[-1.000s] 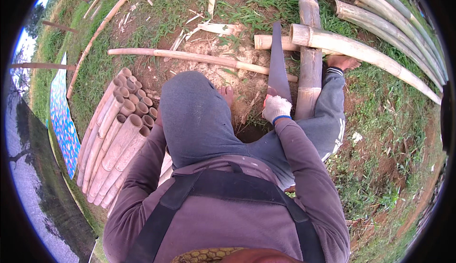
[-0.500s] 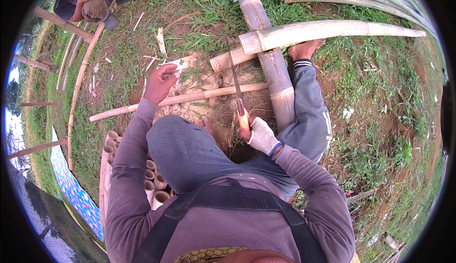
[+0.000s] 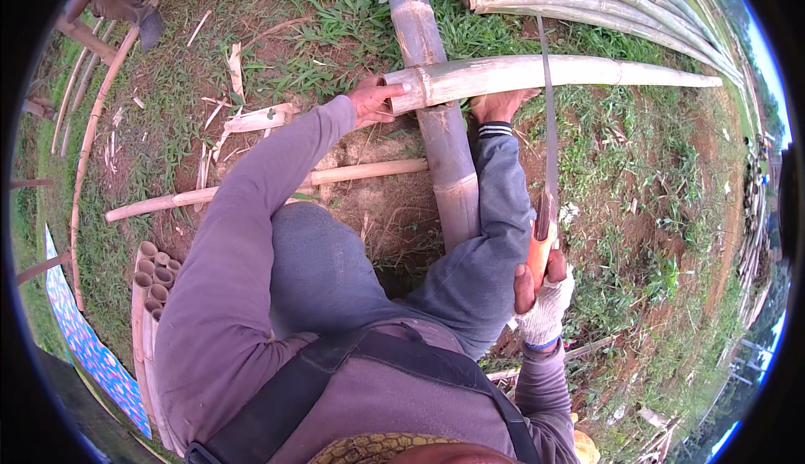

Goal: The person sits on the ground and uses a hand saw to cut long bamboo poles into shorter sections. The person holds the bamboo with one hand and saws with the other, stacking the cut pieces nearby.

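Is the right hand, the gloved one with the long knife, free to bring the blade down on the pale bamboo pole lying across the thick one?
Probably yes. The right hand holds the long knife raised, its blade already over the pale bamboo pole. The left hand grips the pole's cut end, off to the side.

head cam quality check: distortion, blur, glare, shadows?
Head view: strong fisheye, so the pale bamboo pole bows and a black rim rings the frame; flat overcast light, no hard shadows; sky clips white-blue at the right edge. The left hand on the pole's cut end and the right hand gripping the long knife are fairly sharp; the cut tubes at the left edge are stretched and softer.
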A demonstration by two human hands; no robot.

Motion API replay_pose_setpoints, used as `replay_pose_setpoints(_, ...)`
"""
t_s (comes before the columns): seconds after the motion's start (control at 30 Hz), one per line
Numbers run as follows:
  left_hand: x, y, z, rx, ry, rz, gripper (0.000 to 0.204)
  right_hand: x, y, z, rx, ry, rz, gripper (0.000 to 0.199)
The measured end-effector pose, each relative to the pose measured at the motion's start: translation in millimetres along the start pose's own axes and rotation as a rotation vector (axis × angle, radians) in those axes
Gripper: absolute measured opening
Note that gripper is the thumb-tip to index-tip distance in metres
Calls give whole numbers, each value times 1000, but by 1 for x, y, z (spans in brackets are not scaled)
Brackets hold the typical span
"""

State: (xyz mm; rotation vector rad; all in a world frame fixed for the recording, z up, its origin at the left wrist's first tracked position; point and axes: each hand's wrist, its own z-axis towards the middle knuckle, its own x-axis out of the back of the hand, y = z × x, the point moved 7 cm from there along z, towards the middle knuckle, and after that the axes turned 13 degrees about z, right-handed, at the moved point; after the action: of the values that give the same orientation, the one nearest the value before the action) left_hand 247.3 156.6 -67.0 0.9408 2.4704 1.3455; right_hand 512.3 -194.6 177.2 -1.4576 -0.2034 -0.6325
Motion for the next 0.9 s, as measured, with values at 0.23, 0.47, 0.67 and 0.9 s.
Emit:
replay_pose_setpoints(0.23,-14,21,-40,-598,475,649,97,-5,-10,68,206,-253,-869,40)
replay_pose_setpoints(0.47,-3,0,-17,-511,441,391,97,-102,1,33,315,-458,-823,38)
replay_pose_setpoints(0.67,-9,-5,-22,-542,426,250,103,-92,0,56,188,-297,-889,37)
replay_pose_setpoints(0.9,-16,5,-38,-594,491,317,103,-93,-13,56,273,-337,-956,39)
